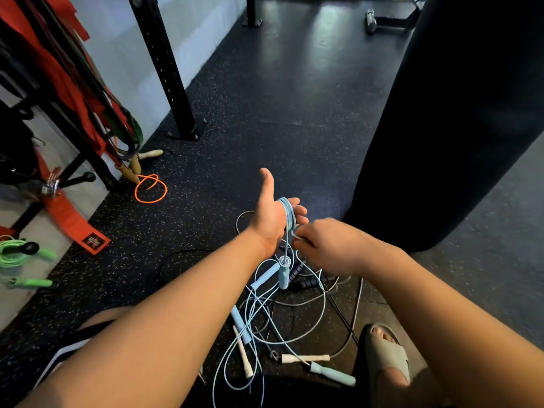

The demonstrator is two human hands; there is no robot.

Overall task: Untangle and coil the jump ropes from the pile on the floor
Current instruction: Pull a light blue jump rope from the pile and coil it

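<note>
Left hand point(272, 213) raised, thumb up. Light blue rope point(290, 214) is wound in several turns around the palm, fingers curled over the turns. Right hand point(329, 245) just beside it, pinching the rope's free strand. One handle point(283, 273) dangles below the left hand. Pile point(265, 322) sits on the floor directly below, between the forearms, sandal point(387, 353) at its right edge. Punching bag point(441, 113) close on the right, rack post point(167, 69) well off left. Open floor point(294, 92) ahead. Orange rope point(150, 188) and green rope point(14, 254) lie apart, far left.
</note>
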